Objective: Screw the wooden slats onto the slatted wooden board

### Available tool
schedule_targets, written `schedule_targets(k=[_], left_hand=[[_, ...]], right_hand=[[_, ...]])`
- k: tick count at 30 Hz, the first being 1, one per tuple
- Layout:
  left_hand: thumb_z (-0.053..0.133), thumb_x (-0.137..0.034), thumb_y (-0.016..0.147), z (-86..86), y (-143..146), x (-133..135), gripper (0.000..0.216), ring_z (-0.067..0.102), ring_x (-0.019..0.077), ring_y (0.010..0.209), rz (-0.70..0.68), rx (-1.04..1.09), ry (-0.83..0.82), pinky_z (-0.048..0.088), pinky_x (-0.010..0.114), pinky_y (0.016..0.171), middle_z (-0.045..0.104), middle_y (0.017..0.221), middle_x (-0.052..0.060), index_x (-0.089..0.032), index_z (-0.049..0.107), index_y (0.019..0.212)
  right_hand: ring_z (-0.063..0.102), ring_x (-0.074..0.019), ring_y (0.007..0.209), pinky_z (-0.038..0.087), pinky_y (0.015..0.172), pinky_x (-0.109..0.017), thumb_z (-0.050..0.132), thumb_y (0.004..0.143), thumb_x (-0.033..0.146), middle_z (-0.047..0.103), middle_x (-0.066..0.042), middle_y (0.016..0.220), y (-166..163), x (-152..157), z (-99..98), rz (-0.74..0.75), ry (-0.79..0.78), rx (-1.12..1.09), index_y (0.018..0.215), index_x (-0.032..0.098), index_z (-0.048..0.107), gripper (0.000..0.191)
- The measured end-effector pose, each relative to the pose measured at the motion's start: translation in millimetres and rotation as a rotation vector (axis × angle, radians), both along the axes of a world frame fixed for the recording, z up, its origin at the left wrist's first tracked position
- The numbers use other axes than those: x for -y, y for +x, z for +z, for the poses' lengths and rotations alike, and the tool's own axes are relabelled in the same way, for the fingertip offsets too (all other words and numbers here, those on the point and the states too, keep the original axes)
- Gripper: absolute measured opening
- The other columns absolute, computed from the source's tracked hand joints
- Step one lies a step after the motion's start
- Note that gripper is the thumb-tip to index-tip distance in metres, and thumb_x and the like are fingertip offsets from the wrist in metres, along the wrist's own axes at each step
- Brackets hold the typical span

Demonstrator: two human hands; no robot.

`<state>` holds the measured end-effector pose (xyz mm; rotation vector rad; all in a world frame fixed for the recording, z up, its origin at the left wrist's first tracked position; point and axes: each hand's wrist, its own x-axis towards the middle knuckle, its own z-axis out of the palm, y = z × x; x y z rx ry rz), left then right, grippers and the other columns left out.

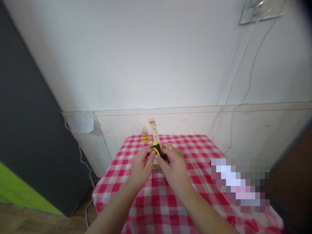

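Note:
Both my hands meet over the middle of a table covered in a red and white checked cloth (195, 152). My right hand (173, 167) is closed round a screwdriver with a yellow and black handle (158, 149). My left hand (141, 165) has its fingers pinched at the screwdriver's upper end. Just behind the hands a light wooden piece (154, 130) stands upright, with more wooden parts (179, 152) lying partly hidden under my right hand.
A small yellow container (145, 134) stands at the table's far edge by the white wall. A blurred patch (240, 185) covers the table's right side. Cables hang down the wall at right and left. A dark panel (29, 130) stands to the left.

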<state>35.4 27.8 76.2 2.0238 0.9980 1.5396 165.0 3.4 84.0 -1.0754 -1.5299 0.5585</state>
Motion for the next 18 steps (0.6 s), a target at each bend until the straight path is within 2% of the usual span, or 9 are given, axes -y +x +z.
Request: schedule_targets(k=[4, 8, 15, 18], left_hand=[[0.046, -0.024, 0.089, 6.8, 33.3, -16.0, 0.018, 0.059, 0.0161, 0.081, -0.135, -0.212, 0.069, 0.045, 0.028, 0.076, 0.065, 0.088, 0.007, -0.016, 0.061, 0.083], [0.048, -0.026, 0.087, 7.2, 58.4, -31.8, 0.02, 0.057, 0.015, 0.073, -0.277, -0.354, 0.036, 0.044, 0.026, 0.071, 0.064, 0.076, 0.004, -0.017, 0.063, 0.076], [0.051, -0.017, 0.083, 3.1, 77.3, -41.3, 0.014, 0.059, 0.0145, 0.083, -0.576, -0.667, -0.133, 0.045, 0.025, 0.078, 0.066, 0.089, 0.003, -0.019, 0.065, 0.086], [0.051, -0.016, 0.083, 8.6, 72.9, -46.2, 0.016, 0.06, 0.0139, 0.084, -0.62, -0.716, -0.177, 0.045, 0.023, 0.077, 0.066, 0.092, 0.003, -0.019, 0.065, 0.091]], right_hand=[[0.054, -0.0226, 0.115, 0.04, 0.1, -0.04, 0.056, 0.08, 0.028, 0.058, -0.009, 0.125, 48.4, -0.3, -2.2, -0.1, 0.009, 0.077, 0.11, 0.02, 0.066, 0.032], [0.057, -0.0228, 0.109, 0.044, 0.095, -0.039, 0.055, 0.079, 0.027, 0.059, -0.009, 0.122, 82.2, -0.7, -15.1, -0.162, -0.076, 0.069, 0.11, 0.02, 0.065, 0.033], [0.064, -0.0197, 0.081, 0.049, 0.072, -0.028, 0.052, 0.078, 0.02, 0.069, -0.006, 0.09, 107.9, -6.0, -46.7, -0.167, -0.225, 0.133, 0.091, 0.018, 0.067, 0.02], [0.064, -0.0197, 0.083, 0.05, 0.072, -0.027, 0.05, 0.081, 0.025, 0.068, -0.007, 0.096, 110.9, -9.4, -61.7, -0.148, -0.252, 0.146, 0.099, 0.019, 0.066, 0.025]])
